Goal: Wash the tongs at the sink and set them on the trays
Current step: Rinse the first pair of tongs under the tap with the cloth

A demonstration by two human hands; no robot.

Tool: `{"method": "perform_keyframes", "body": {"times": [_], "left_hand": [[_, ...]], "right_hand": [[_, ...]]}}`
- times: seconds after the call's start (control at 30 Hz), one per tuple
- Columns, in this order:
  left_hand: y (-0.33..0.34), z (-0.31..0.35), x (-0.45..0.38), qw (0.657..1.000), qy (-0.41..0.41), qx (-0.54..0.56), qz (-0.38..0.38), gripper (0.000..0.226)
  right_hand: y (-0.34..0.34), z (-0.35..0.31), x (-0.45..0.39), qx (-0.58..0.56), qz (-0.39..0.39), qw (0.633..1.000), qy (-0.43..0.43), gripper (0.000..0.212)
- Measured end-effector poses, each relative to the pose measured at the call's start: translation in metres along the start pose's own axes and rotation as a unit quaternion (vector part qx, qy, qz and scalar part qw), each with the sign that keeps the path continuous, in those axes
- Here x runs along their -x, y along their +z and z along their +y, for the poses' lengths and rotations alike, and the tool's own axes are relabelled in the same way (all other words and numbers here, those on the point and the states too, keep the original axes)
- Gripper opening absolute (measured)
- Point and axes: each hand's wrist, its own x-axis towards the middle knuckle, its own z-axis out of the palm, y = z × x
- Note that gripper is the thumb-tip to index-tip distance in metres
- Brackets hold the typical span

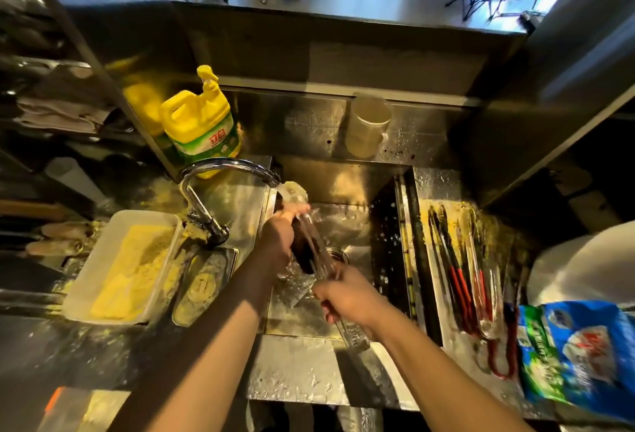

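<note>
A pair of metal tongs [318, 249] slants over the steel sink [347, 187], its tips up under the running water from the chrome faucet [226, 167]. My right hand [347, 297] grips the tongs' handle end at the lower right. My left hand [280, 234] wraps around the upper arms of the tongs near the stream, fingers wet. Water splashes around the drain [338, 254]. To the right of the sink, several tongs with red and dark handles [464, 280] lie on a steel tray [443, 191].
A yellow detergent bottle [201, 125] stands behind the faucet. A white tub of yellow crumbs [127, 266] and a small steel pan [202, 287] sit left of the sink. A clear cup [366, 125] stands at the back. A blue-green bag [577, 352] lies at the right.
</note>
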Motion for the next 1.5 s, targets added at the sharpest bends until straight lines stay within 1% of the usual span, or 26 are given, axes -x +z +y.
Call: {"method": "perform_keyframes", "body": {"times": [0.07, 0.13, 0.17, 0.2, 0.23, 0.27, 0.3, 0.4, 0.5, 0.53, 0.63, 0.7, 0.77, 0.83, 0.87, 0.9, 0.97, 1.0, 1.1, 1.17, 1.2, 1.23, 1.3, 1.37, 1.43, 1.5], "left_hand": [[-0.001, -0.001, -0.005, 0.994, 0.063, -0.081, 0.037, 0.025], [-0.002, -0.002, -0.012, 0.991, 0.086, -0.071, 0.071, 0.041], [-0.003, -0.002, -0.014, 0.994, 0.059, -0.029, 0.085, 0.047], [-0.001, -0.001, -0.017, 0.997, 0.006, 0.015, 0.077, 0.043], [0.001, 0.002, -0.017, 0.996, -0.067, 0.049, 0.033, 0.034], [0.002, 0.003, -0.015, 0.991, -0.119, 0.053, 0.006, 0.034], [0.003, 0.003, -0.015, 0.986, -0.155, 0.064, -0.002, 0.042], [0.014, -0.005, -0.005, 0.983, -0.172, 0.047, -0.046, 0.059], [0.021, -0.003, -0.002, 0.992, -0.117, -0.011, -0.052, 0.034], [0.021, 0.003, -0.005, 0.993, -0.103, -0.002, -0.057, 0.031], [0.022, 0.016, -0.012, 0.995, -0.082, 0.053, -0.034, 0.039], [0.027, 0.016, -0.011, 0.995, -0.08, 0.04, -0.04, 0.033], [0.027, 0.017, -0.007, 0.993, -0.087, 0.021, -0.074, 0.029], [0.023, 0.018, -0.016, 0.995, -0.084, 0.037, -0.042, 0.033], [0.021, 0.015, -0.021, 0.996, -0.081, 0.029, -0.015, 0.034], [0.022, 0.013, -0.019, 0.994, -0.099, 0.032, -0.02, 0.039], [0.027, 0.004, -0.013, 0.988, -0.133, 0.025, -0.072, 0.048], [0.029, 0.001, -0.014, 0.988, -0.136, 0.015, -0.076, 0.046], [0.02, 0.002, -0.031, 0.993, -0.114, 0.031, 0.006, 0.053], [0.01, 0.004, -0.038, 0.993, -0.08, 0.06, 0.066, 0.054], [0.007, 0.0, -0.041, 0.992, -0.059, 0.083, 0.08, 0.047], [0.001, -0.005, -0.044, 0.989, -0.042, 0.113, 0.083, 0.039], [0.001, -0.008, -0.043, 0.98, -0.041, 0.189, 0.048, 0.029], [-0.002, -0.012, -0.043, 0.971, -0.054, 0.232, 0.024, 0.039], [-0.009, -0.011, -0.034, 0.969, -0.053, 0.242, 0.004, 0.05], [-0.02, -0.014, -0.026, 0.973, -0.037, 0.23, -0.006, 0.064]], "right_hand": [[0.002, 0.001, 0.003, -0.01, -0.015, 1.0, -0.004, 0.023], [0.003, 0.002, 0.005, -0.022, -0.016, 1.0, -0.011, 0.027], [0.003, 0.003, 0.004, -0.025, -0.013, 1.0, -0.009, 0.031], [0.003, 0.003, 0.004, -0.027, -0.01, 1.0, -0.005, 0.038], [0.002, 0.003, 0.004, -0.023, -0.009, 1.0, -0.001, 0.045], [0.002, 0.004, 0.004, -0.013, -0.01, 1.0, 0.002, 0.049], [0.002, 0.004, 0.003, 0.003, -0.011, 1.0, 0.004, 0.049], [0.003, -0.002, 0.001, 0.036, 0.008, 0.999, -0.007, 0.027], [0.008, -0.013, -0.005, 0.041, 0.054, 0.998, -0.018, 0.032], [0.007, -0.015, -0.006, 0.048, 0.056, 0.997, -0.017, 0.035], [-0.002, -0.018, -0.004, 0.079, 0.029, 0.996, -0.004, 0.025], [-0.007, -0.022, -0.004, 0.061, 0.031, 0.998, -0.015, 0.019], [-0.006, -0.022, -0.004, 0.06, 0.043, 0.997, -0.026, 0.018], [-0.005, -0.021, -0.001, 0.073, 0.024, 0.997, -0.015, 0.012], [-0.006, -0.02, 0.001, 0.069, 0.015, 0.997, -0.004, 0.013], [-0.009, -0.022, 0.0, 0.068, 0.017, 0.998, -0.001, 0.014], [-0.012, -0.026, -0.001, 0.067, 0.044, 0.997, -0.015, 0.021], [-0.012, -0.027, 0.0, 0.075, 0.047, 0.996, -0.02, 0.025], [-0.017, -0.017, 0.012, 0.085, 0.0, 0.996, 0.006, 0.024], [-0.032, -0.009, 0.026, 0.056, -0.017, 0.998, 0.014, 0.01], [-0.04, -0.008, 0.034, 0.038, -0.014, 0.999, 0.019, 0.006], [-0.045, -0.01, 0.039, 0.033, -0.008, 0.999, 0.021, 0.01], [-0.055, -0.012, 0.043, 0.069, 0.017, 0.997, 0.02, 0.033], [-0.059, -0.013, 0.046, 0.136, 0.035, 0.99, 0.012, 0.05], [-0.064, -0.011, 0.049, 0.15, 0.012, 0.989, 0.005, 0.05], [-0.071, -0.008, 0.055, 0.106, -0.022, 0.994, 0.006, 0.045]]}}
